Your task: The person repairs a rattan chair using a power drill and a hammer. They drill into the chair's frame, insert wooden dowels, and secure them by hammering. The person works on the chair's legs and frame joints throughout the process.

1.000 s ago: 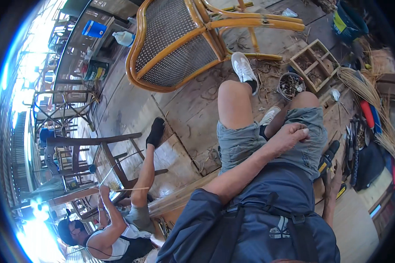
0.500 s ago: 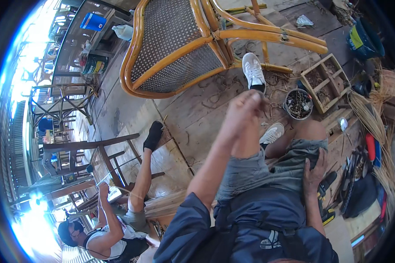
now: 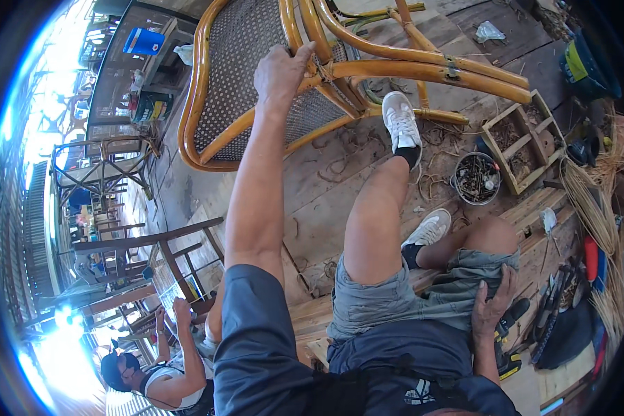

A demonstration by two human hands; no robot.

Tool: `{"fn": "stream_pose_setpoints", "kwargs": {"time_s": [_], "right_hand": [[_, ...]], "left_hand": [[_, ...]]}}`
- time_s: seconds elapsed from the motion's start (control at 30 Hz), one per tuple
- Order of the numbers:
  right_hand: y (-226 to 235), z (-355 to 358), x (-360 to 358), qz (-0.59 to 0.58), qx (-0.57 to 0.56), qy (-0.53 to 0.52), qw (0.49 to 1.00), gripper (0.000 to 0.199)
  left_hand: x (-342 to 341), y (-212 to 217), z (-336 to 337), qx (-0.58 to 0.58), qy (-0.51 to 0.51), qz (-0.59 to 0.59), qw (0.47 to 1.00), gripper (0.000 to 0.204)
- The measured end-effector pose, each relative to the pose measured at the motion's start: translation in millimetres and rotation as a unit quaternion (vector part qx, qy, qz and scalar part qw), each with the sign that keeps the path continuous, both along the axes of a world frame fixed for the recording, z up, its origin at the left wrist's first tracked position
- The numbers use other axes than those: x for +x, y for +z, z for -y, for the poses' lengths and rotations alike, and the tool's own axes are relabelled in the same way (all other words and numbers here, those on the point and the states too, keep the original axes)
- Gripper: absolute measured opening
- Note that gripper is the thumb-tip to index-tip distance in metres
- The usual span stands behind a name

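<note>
A rattan chair (image 3: 357, 69) with glossy honey-coloured poles and woven cane panels (image 3: 246, 41) lies tipped on the floor ahead of me. My left hand (image 3: 279, 80) reaches out to it, its fingers bent round the pole beside the cane panel, near a bound joint; the fingertips are partly hidden. On my right thigh rests my right hand (image 3: 494, 305), empty, with its fingers apart. My left shoe (image 3: 400, 118) is next to the chair's lower poles.
Right of my feet are a bucket of small hardware (image 3: 475, 178), a divided wooden tray (image 3: 523, 142) and a bundle of rattan strips (image 3: 589, 201). Hand tools (image 3: 551, 305) lie beside my right hip. A co-worker (image 3: 163, 378) sits at lower left, near a dark wooden frame (image 3: 152, 239).
My left hand has moved from above my knee, forward and left, onto the chair. My right hand stays on my thigh. The co-worker's outstretched foot is now hidden behind my arm.
</note>
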State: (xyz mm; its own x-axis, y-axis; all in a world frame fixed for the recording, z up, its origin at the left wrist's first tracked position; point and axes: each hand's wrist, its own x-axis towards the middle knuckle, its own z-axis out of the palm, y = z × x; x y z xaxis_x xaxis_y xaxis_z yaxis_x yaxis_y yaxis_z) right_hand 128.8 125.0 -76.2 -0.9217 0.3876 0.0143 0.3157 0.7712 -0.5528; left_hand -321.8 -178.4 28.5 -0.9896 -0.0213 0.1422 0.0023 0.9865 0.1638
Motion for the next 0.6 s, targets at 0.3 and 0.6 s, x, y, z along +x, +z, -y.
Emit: {"fn": "stream_pose_setpoints", "kwargs": {"time_s": [0.3,0.6], "right_hand": [[0.5,-1.0,1.0,0.014,0.006,-0.001,1.000,0.053],[0.3,0.2,1.4,0.027,-0.005,-0.006,1.000,0.053]], "left_hand": [[-22.5,8.4,5.2,-0.123,-0.088,0.070,0.986,0.067],[-22.2,6.7,11.0,-0.099,-0.084,0.078,0.988,0.067]]}}
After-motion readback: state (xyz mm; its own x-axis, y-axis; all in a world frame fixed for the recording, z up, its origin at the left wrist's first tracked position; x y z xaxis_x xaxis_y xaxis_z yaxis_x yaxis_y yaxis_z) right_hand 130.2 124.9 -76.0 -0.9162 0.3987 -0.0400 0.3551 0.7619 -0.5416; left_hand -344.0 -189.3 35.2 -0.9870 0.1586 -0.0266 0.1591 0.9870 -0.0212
